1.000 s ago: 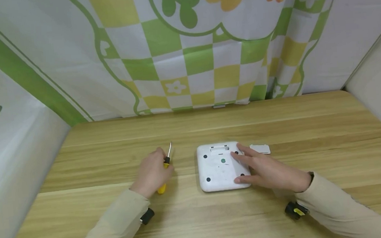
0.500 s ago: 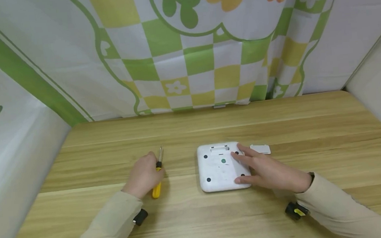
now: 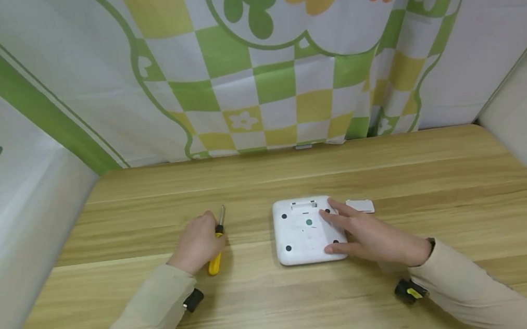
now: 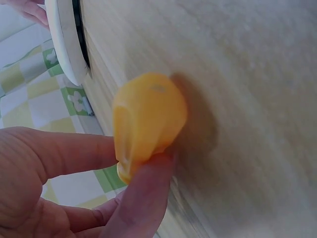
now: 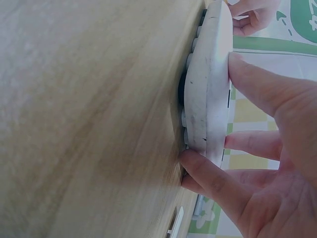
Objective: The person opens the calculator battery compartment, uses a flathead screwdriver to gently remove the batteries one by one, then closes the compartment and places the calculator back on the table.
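My left hand (image 3: pixel 199 243) pinches a screwdriver (image 3: pixel 213 264) between thumb and fingers, left of centre. Its handle is yellow with a black collar, and its metal shaft points away from me. The left wrist view shows the butt of the yellow handle (image 4: pixel 151 116) close over the table. A white square calculator (image 3: pixel 304 239) lies face down, its keys showing underneath in the right wrist view. Its battery compartment (image 3: pixel 303 206) is uncovered at the far edge. On the calculator's right side rests my right hand (image 3: pixel 368 233), fingers spread over the back and side edge.
Just right of the calculator, past my right fingers, lies a small white battery cover (image 3: pixel 360 206). The wooden table (image 3: pixel 267 310) runs back to a green and yellow checked curtain (image 3: pixel 275 85).
My left hand has moved left and slightly nearer to me with the screwdriver, away from the calculator, then almost stopped. The right hand and calculator have stayed in place.
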Tool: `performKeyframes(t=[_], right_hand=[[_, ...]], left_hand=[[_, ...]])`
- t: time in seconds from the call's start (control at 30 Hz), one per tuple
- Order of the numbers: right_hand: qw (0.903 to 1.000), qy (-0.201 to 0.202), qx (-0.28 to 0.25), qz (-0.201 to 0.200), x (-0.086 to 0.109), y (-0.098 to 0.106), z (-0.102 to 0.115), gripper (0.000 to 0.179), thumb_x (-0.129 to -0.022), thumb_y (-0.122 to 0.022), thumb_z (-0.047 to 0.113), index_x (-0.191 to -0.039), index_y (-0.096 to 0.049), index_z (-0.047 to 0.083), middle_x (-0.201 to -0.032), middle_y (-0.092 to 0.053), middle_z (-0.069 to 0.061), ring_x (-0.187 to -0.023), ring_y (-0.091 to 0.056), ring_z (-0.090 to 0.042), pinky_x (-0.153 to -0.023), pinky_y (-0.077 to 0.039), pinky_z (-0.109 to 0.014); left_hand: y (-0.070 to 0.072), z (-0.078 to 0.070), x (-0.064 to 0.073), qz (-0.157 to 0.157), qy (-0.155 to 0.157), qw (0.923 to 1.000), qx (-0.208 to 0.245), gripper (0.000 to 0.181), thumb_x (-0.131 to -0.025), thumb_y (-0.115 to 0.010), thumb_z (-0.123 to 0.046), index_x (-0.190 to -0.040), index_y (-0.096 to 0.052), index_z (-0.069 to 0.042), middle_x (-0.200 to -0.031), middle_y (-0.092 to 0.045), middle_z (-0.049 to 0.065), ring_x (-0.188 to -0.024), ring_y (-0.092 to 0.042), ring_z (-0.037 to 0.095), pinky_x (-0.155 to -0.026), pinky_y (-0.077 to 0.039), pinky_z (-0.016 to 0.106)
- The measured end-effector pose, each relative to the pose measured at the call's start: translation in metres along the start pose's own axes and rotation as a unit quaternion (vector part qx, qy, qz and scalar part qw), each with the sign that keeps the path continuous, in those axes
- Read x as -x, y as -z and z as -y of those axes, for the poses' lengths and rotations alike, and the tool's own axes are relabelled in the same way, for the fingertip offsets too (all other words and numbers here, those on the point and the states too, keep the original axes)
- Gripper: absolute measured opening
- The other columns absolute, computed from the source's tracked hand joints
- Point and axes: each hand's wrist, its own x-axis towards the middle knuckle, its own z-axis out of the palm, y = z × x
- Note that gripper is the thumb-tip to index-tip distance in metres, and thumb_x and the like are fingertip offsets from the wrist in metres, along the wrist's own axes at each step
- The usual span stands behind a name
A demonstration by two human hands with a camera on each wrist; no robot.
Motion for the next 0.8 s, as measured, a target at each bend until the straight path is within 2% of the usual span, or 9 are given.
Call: performKeyframes(t=[0.43, 0.8], right_hand=[[1.0000, -0.001, 0.001, -0.003, -0.0018, -0.0015, -0.0005, 0.073, -0.086, -0.068, 0.041, -0.142, -0.043, 0.001, -0.152, -0.027, -0.028, -0.130, -0.044, -0.043, -0.098, -0.045, -0.049], [0.9999, 0.006, 0.005, -0.007, -0.0004, -0.0015, -0.0010, 0.073, -0.087, -0.067, 0.042, -0.142, -0.042, 0.000, -0.151, -0.028, -0.029, -0.130, -0.044, -0.043, -0.099, -0.045, -0.048]], left_hand=[[-0.0005, -0.0011, -0.0024, 0.009, 0.012, 0.9998, -0.014, 0.018, -0.086, -0.063, -0.010, -0.092, -0.054, 0.005, -0.076, -0.054, 0.010, -0.062, -0.051, 0.020, -0.050, -0.040, 0.026], [0.0001, -0.0045, -0.0013, 0.020, 0.014, 0.9990, -0.037, 0.034, -0.087, -0.066, -0.020, -0.101, -0.050, 0.007, -0.076, -0.053, 0.012, -0.057, -0.051, 0.020, -0.047, -0.040, 0.027]])
